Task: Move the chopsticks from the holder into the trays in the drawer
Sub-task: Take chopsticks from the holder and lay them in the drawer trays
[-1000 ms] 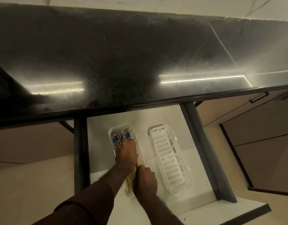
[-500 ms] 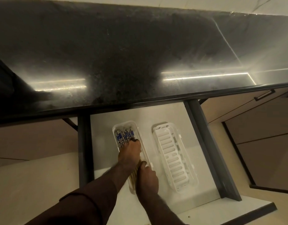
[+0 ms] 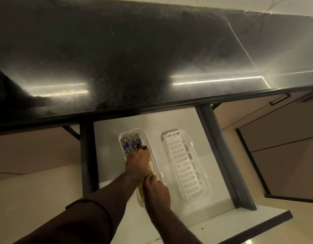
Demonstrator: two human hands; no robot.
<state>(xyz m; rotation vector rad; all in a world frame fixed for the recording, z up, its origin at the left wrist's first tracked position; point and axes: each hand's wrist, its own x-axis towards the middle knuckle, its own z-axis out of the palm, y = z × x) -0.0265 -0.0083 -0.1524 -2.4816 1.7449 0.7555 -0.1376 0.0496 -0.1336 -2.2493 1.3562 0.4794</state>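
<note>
Below the black countertop an open white drawer (image 3: 110,155) holds two long clear plastic trays. In the left tray (image 3: 156,166) lies a bundle of wooden chopsticks (image 3: 130,145) with blue-and-white patterned ends pointing away from me. My left hand (image 3: 137,160) rests on the middle of the bundle, fingers curled down over it. My right hand (image 3: 156,191) presses on the bundle's near end, where the plain wooden tips show. The right tray (image 3: 184,166) has a white slotted insert and nothing on it. No holder is in view.
The dark polished countertop (image 3: 134,59) overhangs the back of the drawer. Grey drawer sides (image 3: 224,155) rise left and right. Beige cabinet fronts with a black handle (image 3: 280,99) stand to the right, and pale floor lies to the left.
The hands stay on the chopsticks in the left tray; the left hand's fingers have shifted slightly toward the patterned ends. The view has drifted a little.
</note>
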